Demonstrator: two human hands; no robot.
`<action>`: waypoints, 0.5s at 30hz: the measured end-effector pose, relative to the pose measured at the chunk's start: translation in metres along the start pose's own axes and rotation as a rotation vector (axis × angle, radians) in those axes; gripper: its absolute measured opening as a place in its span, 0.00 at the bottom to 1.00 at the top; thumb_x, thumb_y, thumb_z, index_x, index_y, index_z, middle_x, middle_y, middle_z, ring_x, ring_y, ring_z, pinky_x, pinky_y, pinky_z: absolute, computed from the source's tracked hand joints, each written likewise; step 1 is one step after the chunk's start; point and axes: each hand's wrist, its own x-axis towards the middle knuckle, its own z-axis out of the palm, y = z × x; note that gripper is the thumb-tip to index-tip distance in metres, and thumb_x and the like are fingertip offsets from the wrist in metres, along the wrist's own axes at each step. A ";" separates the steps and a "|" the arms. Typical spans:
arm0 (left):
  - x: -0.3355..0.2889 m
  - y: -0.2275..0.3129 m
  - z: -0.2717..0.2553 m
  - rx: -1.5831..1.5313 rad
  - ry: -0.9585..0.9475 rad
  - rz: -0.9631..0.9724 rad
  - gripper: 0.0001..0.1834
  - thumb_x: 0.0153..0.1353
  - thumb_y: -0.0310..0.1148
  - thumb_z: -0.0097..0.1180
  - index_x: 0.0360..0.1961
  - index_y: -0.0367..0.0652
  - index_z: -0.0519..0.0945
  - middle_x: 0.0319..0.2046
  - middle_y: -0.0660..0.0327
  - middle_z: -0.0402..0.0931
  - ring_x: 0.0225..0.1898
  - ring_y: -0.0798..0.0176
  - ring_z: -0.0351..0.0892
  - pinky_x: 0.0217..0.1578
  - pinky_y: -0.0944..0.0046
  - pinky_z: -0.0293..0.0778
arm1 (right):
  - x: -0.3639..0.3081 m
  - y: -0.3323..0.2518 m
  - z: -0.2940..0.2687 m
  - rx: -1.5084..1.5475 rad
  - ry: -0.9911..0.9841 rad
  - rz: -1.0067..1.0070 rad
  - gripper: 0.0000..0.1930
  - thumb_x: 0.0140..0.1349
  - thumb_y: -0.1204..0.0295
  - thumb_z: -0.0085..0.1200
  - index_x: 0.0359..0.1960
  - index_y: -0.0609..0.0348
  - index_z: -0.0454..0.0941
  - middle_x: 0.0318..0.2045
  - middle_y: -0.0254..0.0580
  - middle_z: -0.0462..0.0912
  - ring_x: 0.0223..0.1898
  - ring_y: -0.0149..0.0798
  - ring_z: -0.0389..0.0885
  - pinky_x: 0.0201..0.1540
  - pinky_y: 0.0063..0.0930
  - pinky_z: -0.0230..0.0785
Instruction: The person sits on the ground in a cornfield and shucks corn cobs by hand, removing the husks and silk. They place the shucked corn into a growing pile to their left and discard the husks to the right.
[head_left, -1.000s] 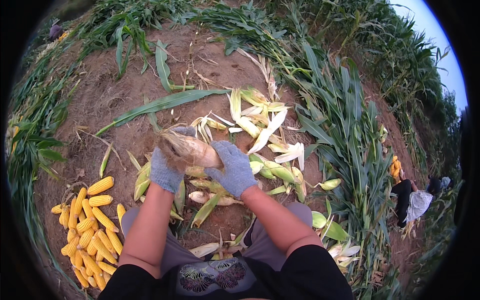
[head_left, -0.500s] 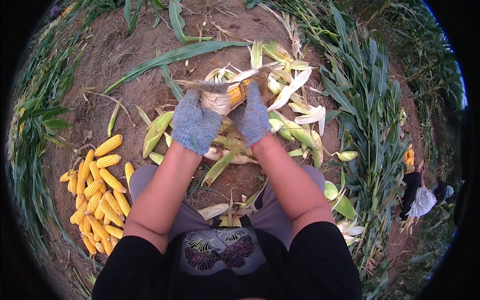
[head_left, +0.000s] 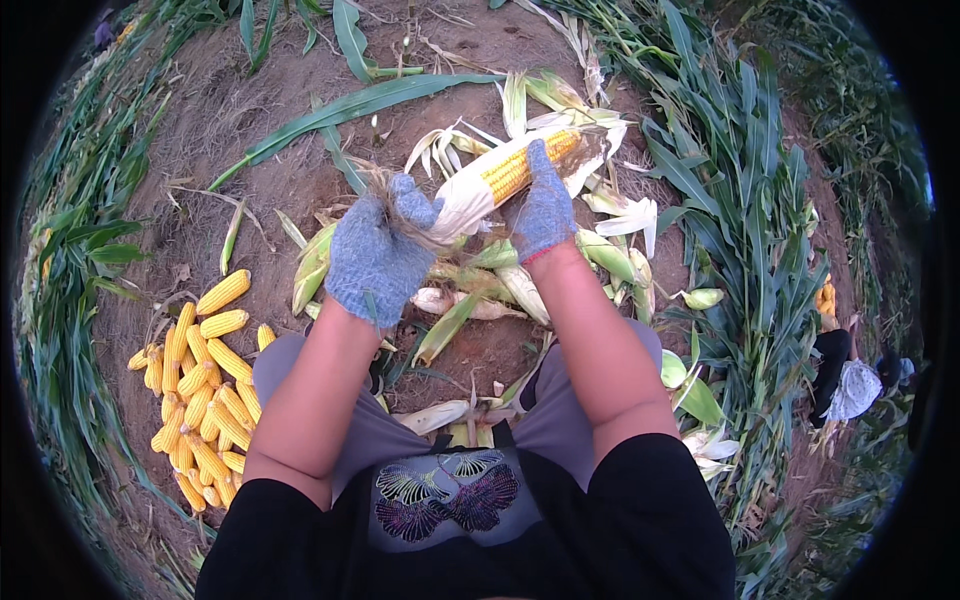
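Note:
My left hand (head_left: 375, 250), in a grey-blue knit glove, is closed on pulled-down husk and a tuft of brown silk beside the lower end of an ear of corn (head_left: 508, 180). The ear's upper half shows bare yellow kernels, while pale husk (head_left: 465, 203) still wraps the lower half. My right hand (head_left: 546, 208), gloved alike, grips the ear from the right, its thumb lying along the kernels. Brown silk and an opened husk leaf spread at the ear's far tip. The right hand's other fingers are hidden beneath the ear.
Bare yellow ears lie heaped (head_left: 205, 400) on the soil to my left. Loose husks and unpeeled ears (head_left: 608, 255) are scattered ahead and to the right. Cut green stalks (head_left: 740, 200) border both sides. Another person's dark and pale clothing (head_left: 850, 388) shows at far right.
Both hands have moved apart. The left has drawn husk and silk down toward me; the right has shifted right with the ear, and more kernels are bare.

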 end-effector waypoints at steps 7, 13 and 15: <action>-0.019 0.012 0.026 0.095 0.533 0.025 0.18 0.76 0.38 0.33 0.44 0.37 0.73 0.27 0.60 0.70 0.27 0.62 0.71 0.33 0.63 0.77 | 0.016 -0.049 -0.032 0.047 0.125 -0.059 0.25 0.69 0.53 0.53 0.60 0.55 0.69 0.49 0.42 0.80 0.52 0.45 0.80 0.56 0.49 0.73; -0.024 0.042 -0.010 0.792 0.689 0.216 0.13 0.70 0.33 0.48 0.53 0.46 0.74 0.46 0.58 0.78 0.48 0.59 0.79 0.47 0.57 0.76 | 0.004 -0.051 -0.026 -0.312 -0.042 -0.314 0.24 0.63 0.73 0.61 0.59 0.61 0.67 0.43 0.41 0.79 0.41 0.40 0.83 0.44 0.33 0.80; -0.017 0.050 -0.015 1.038 0.752 0.341 0.13 0.69 0.32 0.50 0.53 0.45 0.75 0.47 0.60 0.78 0.48 0.61 0.78 0.48 0.59 0.75 | -0.003 -0.047 -0.027 -0.553 -0.080 -0.320 0.29 0.60 0.71 0.64 0.60 0.64 0.65 0.46 0.43 0.78 0.43 0.37 0.81 0.45 0.31 0.78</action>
